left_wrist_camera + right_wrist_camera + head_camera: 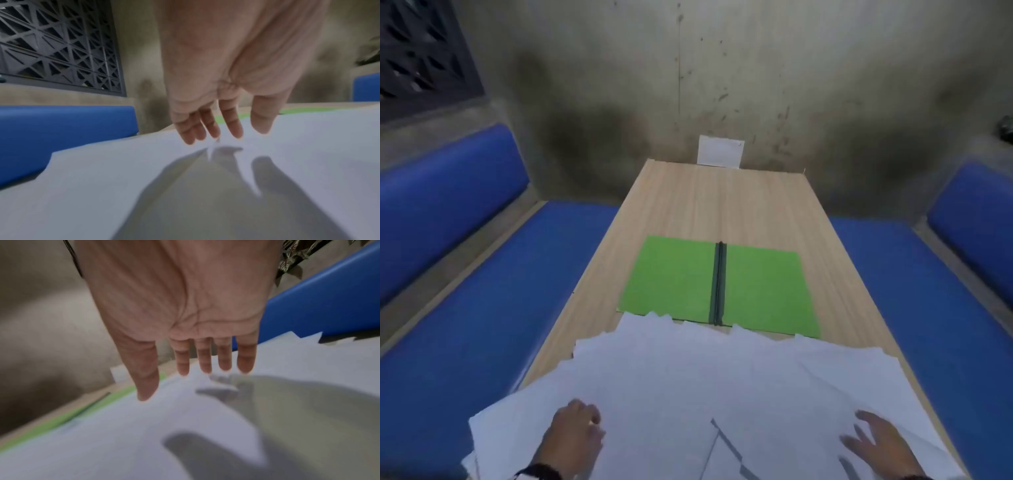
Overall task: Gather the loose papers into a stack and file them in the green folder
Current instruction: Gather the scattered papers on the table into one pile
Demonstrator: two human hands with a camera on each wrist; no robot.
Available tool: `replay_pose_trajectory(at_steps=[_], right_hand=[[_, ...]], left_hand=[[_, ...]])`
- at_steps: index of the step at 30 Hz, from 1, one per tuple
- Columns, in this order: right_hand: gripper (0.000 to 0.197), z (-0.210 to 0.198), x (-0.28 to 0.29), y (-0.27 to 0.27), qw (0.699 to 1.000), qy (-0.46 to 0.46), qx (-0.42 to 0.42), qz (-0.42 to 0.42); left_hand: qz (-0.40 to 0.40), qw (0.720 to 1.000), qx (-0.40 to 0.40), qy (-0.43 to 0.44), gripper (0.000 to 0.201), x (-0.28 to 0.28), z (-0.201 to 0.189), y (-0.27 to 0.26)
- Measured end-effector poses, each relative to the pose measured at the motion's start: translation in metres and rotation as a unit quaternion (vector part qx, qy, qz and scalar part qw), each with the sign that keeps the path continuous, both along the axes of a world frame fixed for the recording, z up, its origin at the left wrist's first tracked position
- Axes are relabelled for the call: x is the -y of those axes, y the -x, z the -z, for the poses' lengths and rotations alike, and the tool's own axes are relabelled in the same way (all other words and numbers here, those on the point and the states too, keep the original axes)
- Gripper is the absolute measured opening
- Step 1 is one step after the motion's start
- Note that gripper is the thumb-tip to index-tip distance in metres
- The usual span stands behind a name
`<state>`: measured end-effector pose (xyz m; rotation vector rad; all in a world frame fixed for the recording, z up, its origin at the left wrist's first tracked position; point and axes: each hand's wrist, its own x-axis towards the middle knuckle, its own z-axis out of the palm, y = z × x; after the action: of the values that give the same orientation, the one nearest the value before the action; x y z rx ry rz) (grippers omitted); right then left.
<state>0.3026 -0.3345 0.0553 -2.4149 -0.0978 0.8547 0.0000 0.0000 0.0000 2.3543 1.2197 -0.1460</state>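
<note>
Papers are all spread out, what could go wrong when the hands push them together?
The loose papers hang past the table edge near the left hand, so some may slide off. The right hand might crease overlapping sheets. Papers already cover the green folder front edge and could push it away.

Long light-wood table is running away from the camera, its far end butting against a grey concrete wall. Wall is showing dark smudges low down, plus streaks and spots near the middle. Small white card is standing at the table's far edge, against the wall. Blue padded bench seat is running along the table's left side with a blue backrest above it; matching blue seat and backrest are sitting on the right. Dark patterned metal grille is filling the upper left corner. Leafy plant is showing behind the right bench. Light is looking dim and even.
</note>
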Motion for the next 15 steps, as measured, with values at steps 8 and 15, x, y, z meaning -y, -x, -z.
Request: replay_pose_trajectory(at_steps=[8, 15], right_hand=[[0.131, 0.053, 0.030, -0.022, 0.965, 0.234, 0.066, -0.096], [0.018, 0.029, 0.033, -0.017, 0.984, 0.140, 0.077, -0.082]], left_hand=[[-0.135, 0.985, 0.043, 0.102, 0.051, 0.005, 0.010, 0.013], [-0.160, 0.978, 0.054, 0.119, 0.023, -0.008, 0.008, 0.020]])
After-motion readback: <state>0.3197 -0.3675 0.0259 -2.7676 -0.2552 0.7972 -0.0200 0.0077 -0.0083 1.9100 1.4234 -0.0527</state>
